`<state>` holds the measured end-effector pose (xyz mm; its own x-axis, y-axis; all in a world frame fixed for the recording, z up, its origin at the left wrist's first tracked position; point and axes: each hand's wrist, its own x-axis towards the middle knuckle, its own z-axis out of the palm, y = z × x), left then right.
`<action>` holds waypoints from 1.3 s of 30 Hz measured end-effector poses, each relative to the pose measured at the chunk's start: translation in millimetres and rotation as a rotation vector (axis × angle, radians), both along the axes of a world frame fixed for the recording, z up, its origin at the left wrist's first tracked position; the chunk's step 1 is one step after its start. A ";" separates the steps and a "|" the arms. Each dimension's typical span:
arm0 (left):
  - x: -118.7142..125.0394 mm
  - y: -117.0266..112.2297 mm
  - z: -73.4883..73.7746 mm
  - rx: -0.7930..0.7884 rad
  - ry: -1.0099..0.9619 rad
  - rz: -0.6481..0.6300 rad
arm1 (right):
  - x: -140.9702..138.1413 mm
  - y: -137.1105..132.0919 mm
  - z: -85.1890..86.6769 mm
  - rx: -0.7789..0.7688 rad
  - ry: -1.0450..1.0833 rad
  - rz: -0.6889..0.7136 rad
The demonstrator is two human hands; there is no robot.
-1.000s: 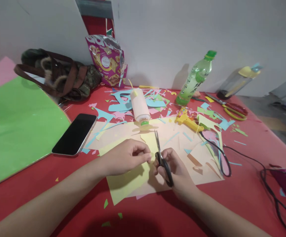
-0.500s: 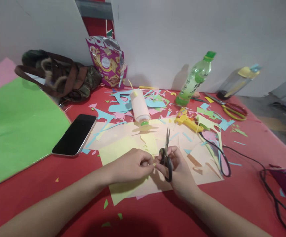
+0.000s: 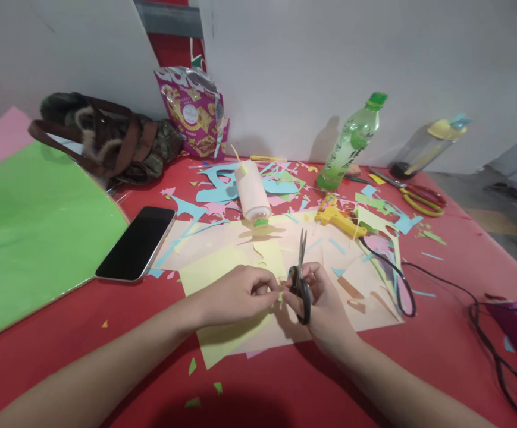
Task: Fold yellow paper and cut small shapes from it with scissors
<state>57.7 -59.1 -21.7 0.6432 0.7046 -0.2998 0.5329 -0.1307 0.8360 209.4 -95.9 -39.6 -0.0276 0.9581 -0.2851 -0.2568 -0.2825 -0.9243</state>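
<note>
My right hand [image 3: 325, 306] grips black scissors [image 3: 301, 274] with the blades pointing away from me and closed. My left hand [image 3: 235, 294] is pinched on a tiny yellow paper scrap [image 3: 279, 292], right beside the scissor handles. Both hands hover over a yellow paper sheet [image 3: 222, 285] lying on peach paper [image 3: 365, 297] on the red table [image 3: 441, 351].
A black phone [image 3: 137, 242] lies to the left by a green sheet [image 3: 30, 226]. A pink glue bottle [image 3: 252, 193], yellow glue gun [image 3: 338, 217] with black cable [image 3: 485, 321], green drink bottle [image 3: 351, 142], red-yellow scissors [image 3: 414, 195], snack bag [image 3: 194, 112] and a brown bag [image 3: 106, 139] sit behind among paper scraps.
The scissors swung from leaning left to pointing straight away, and my hands drew closer together. The left hand's pinch now meets the right hand's fingers.
</note>
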 end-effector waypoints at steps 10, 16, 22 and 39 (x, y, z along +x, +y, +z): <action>5.2 -4.7 -2.6 0.033 -0.057 0.172 | -0.5 0.1 0.3 -0.012 -0.049 0.045; 8.5 -9.1 -3.4 0.044 -0.045 0.231 | -0.6 1.2 0.1 0.015 -0.075 0.021; 12.9 -12.8 -8.1 0.049 -0.063 0.264 | -1.1 0.9 0.1 0.042 -0.091 0.003; 14.2 -13.6 -20.7 0.017 -0.150 0.327 | 0.5 5.0 -4.3 0.081 0.020 -0.035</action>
